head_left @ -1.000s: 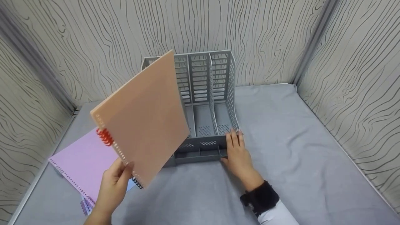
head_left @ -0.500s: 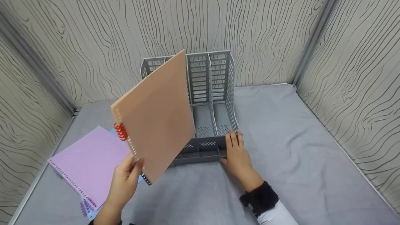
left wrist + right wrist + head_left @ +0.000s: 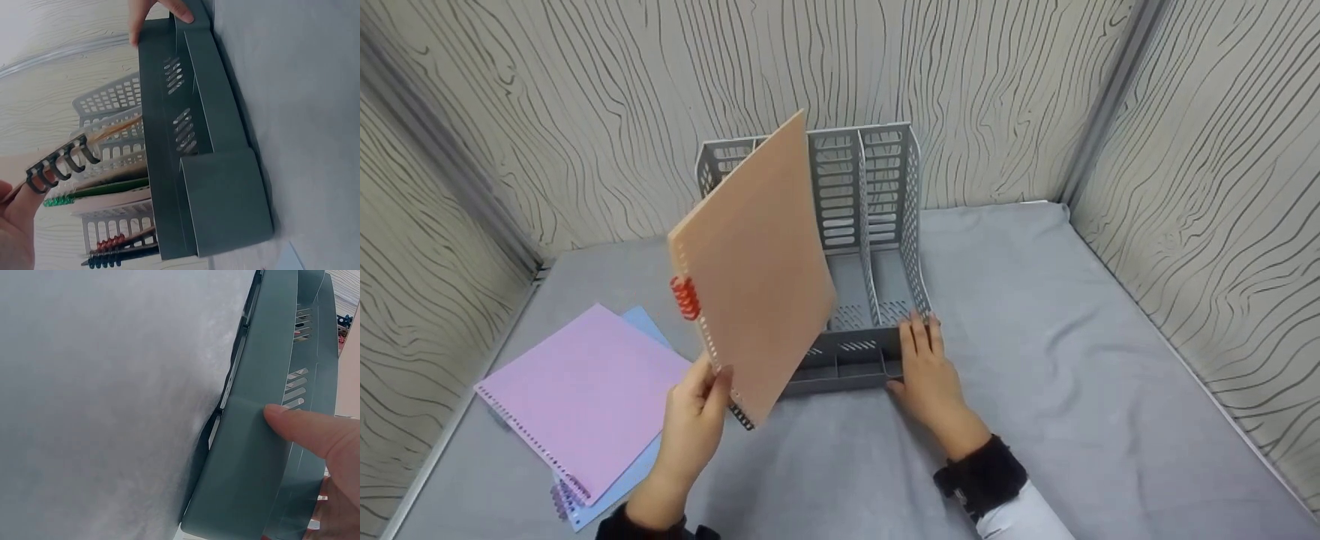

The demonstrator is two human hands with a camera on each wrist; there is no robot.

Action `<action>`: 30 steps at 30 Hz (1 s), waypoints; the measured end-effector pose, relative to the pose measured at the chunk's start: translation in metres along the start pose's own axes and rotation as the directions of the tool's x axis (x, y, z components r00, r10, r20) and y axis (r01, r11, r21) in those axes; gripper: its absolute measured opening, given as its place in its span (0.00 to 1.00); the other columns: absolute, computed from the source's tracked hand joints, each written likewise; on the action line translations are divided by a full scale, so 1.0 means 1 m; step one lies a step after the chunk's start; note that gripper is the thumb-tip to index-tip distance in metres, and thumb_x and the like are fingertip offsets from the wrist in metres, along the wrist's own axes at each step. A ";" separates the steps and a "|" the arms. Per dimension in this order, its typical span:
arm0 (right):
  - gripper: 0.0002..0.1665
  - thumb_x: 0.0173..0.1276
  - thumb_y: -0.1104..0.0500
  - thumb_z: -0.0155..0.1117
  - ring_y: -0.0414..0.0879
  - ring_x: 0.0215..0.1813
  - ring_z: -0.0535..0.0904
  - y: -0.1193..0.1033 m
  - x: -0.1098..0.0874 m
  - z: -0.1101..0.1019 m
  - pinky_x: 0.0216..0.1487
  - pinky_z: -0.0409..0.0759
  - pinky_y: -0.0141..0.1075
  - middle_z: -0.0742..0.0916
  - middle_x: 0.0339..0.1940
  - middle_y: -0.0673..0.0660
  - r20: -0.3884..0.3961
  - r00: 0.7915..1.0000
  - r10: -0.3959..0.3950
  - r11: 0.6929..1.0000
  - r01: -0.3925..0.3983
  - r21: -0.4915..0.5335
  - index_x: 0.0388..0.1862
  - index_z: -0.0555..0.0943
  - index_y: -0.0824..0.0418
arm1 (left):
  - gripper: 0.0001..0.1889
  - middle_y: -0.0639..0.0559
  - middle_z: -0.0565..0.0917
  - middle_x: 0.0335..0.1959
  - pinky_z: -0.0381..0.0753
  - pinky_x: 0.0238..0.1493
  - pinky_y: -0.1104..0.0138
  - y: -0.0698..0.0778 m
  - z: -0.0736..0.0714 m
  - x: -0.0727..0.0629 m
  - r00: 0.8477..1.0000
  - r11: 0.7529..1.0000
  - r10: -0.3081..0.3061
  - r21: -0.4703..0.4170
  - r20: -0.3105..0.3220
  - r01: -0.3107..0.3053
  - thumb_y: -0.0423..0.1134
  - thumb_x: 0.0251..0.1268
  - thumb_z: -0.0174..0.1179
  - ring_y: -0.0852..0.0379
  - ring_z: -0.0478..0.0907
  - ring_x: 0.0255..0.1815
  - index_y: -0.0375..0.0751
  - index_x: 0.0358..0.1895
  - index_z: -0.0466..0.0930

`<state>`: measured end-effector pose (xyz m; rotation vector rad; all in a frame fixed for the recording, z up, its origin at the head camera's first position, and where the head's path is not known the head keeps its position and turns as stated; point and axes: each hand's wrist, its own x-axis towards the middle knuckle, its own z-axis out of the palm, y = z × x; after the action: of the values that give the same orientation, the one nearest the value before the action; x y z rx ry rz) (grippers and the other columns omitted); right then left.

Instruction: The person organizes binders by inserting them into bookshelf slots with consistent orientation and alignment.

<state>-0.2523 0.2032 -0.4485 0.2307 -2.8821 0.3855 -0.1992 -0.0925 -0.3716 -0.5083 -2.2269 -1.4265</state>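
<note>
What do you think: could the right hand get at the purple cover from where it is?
Probably not directly: the right hand holds the front corner of the grey rack, and the left hand, gripping the peach notebook, seems to block the straight way to the purple cover.

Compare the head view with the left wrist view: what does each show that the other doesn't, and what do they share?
Only the head view shows the purple cover lying on the cloth and the red coil on the peach notebook.

Only the left wrist view shows the green-coiled notebook in the gray organizer and a dark blue coil nearby.

Both show the left hand gripping the peach notebook near its black coil and the right hand on the organizer's front.
</note>
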 end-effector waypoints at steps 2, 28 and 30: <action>0.56 0.48 0.52 0.76 0.64 0.72 0.43 0.000 0.000 0.000 0.36 0.81 0.45 0.55 0.73 0.65 -0.002 1.000 -0.002 1.000 0.002 0.001 0.69 0.56 0.69 | 0.16 0.43 0.84 0.35 0.72 0.17 0.70 0.000 0.005 0.001 1.000 1.000 0.013 0.012 -0.008 -0.013 0.26 0.68 0.49 0.60 0.73 0.23 0.33 0.57 0.73; 0.56 0.47 0.53 0.77 0.63 0.72 0.45 0.002 0.000 0.002 0.36 0.80 0.48 0.57 0.72 0.65 -0.011 1.000 0.004 1.000 -0.003 0.015 0.69 0.57 0.68 | 0.12 0.37 0.83 0.41 0.78 0.25 0.66 0.010 0.028 0.028 0.976 0.980 -0.116 0.179 0.183 0.083 0.26 0.67 0.47 0.51 0.83 0.34 0.30 0.50 0.75; 0.56 0.47 0.53 0.77 0.63 0.72 0.45 0.001 0.000 0.001 0.37 0.80 0.48 0.56 0.72 0.65 -0.013 1.000 0.001 1.000 -0.001 0.021 0.69 0.57 0.68 | 0.10 0.39 0.84 0.35 0.75 0.21 0.68 0.009 0.032 0.032 0.978 0.980 -0.119 0.177 0.171 0.088 0.26 0.67 0.47 0.55 0.80 0.27 0.30 0.47 0.75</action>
<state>-0.2522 0.2039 -0.4499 0.2294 -2.8667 0.4163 -0.2267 -0.0572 -0.3591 -0.4874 -2.5266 -1.2696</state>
